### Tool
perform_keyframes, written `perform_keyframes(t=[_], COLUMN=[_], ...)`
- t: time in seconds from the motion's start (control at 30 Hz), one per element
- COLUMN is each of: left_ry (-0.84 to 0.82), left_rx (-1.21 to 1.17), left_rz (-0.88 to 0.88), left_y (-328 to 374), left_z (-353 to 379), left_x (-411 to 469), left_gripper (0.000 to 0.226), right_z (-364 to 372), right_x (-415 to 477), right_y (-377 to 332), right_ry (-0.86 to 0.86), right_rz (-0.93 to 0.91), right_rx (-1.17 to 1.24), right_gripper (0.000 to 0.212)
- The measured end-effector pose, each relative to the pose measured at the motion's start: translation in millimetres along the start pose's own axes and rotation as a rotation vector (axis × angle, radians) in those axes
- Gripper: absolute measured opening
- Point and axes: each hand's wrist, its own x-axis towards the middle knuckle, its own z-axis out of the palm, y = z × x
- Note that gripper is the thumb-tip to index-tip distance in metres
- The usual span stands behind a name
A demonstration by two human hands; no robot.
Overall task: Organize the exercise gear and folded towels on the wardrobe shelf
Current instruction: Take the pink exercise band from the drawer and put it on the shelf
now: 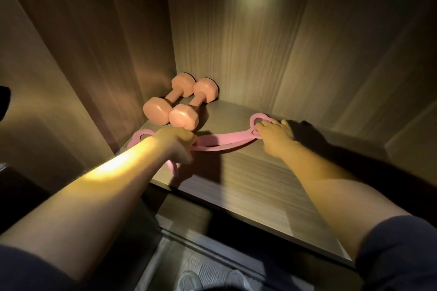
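The wooden wardrobe shelf (pixel 260 177) runs forward and to the right from the two peach dumbbells (pixel 179 104), which lie side by side in its back left corner, their near heads touching. Both bare forearms reach in over the shelf edge, dark sleeves pushed up near the elbows. A pink resistance band (pixel 227 140) lies flat across the shelf just in front of the dumbbells, one loop to their left and the other well off to their right. The left hand (pixel 177 143) sits knuckles up just in front of the dumbbells, clenched round the band's strands. The right hand (pixel 275 136), arm nearly straight, holds the far right loop, thumb at its neck and fingers curled over its rim.
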Motion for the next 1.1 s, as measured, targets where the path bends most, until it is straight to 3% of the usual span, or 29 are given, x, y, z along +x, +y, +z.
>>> perform_keyframes(t=[0.1, 0.27, 0.4, 0.47, 0.57, 0.67, 0.77, 0.87, 0.97, 1.1], left_ry=[0.149, 0.24, 0.251, 0.251, 0.243, 0.443, 0.669, 0.575, 0.329, 0.463], left_rx=[0.262, 0.313, 0.267, 0.098, -0.114, -0.215, -0.373, -0.21, -0.097, -0.092], left_rz=[-0.002, 0.072, 0.175, 0.171, 0.138, 0.154, -0.044, -0.263, -0.203, -0.108], left_y=[-13.9, -22.4, -17.1, -14.4, -13.2, -15.9, -29.8, -56.6, -71.4, -73.0], left_z=[0.8, 6.6, 14.2, 17.6, 21.5, 29.0, 28.2, 24.4, 26.6, 32.3], left_x=[-6.5, -12.9, -10.6, -9.6, -8.2, -5.6, 0.7, 2.9, 2.3, 0.0], left_gripper=[0.026, 0.031, 0.049, 0.063, 0.07, 0.05, 0.025, 0.017, 0.028, 0.024], right_z=[-9.7, -19.8, -28.1, -31.5, -31.2, -34.0, -33.8, -34.3, -34.6, -26.9], right_x=[-7.2, -19.4, -23.6, -25.9, -27.3, -26.0, -23.0, -20.4, -19.3, -19.3], right_y=[10.4, 23.8, 29.7, 29.1, 22.4, 15.9, 14.5, 16.3, 23.5, 24.6], right_ry=[-0.076, -0.087, 0.045, 0.079, 0.063, 0.069, 0.076, 0.121, 0.085, -0.079], right_rz=[-0.084, -0.197, -0.143, -0.126, -0.126, -0.085, -0.045, -0.026, -0.04, -0.122], right_rx=[0.031, 0.188, 0.228, 0.221, 0.02, -0.214, -0.271, -0.248, -0.121, -0.104], right_gripper=[0.041, 0.013, 0.033, 0.038, 0.028, 0.016, 0.02, 0.017, 0.025, 0.019])
